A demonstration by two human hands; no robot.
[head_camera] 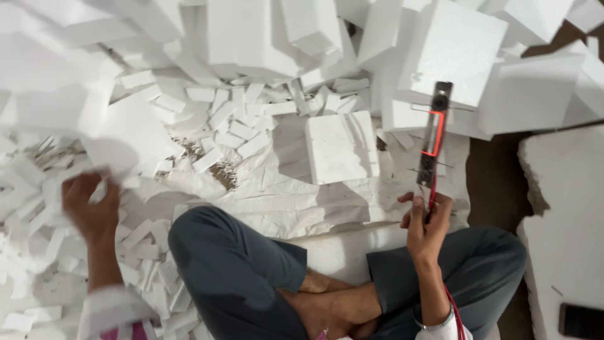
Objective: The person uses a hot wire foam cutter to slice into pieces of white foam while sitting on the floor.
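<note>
White foam blocks (453, 50) and offcuts cover the floor; right hand (426, 223) grips a glowing hot-wire cutter (433, 135), blurred left hand (91, 204) clutches small white foam strips (53, 208).

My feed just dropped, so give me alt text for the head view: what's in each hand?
Seated cross-legged among white foam offcuts, the person's right hand holds up a hot-wire foam cutter, its wire glowing red. The left hand, blurred, is down among small foam strips. A cut foam block lies on the white sheet ahead.
</note>
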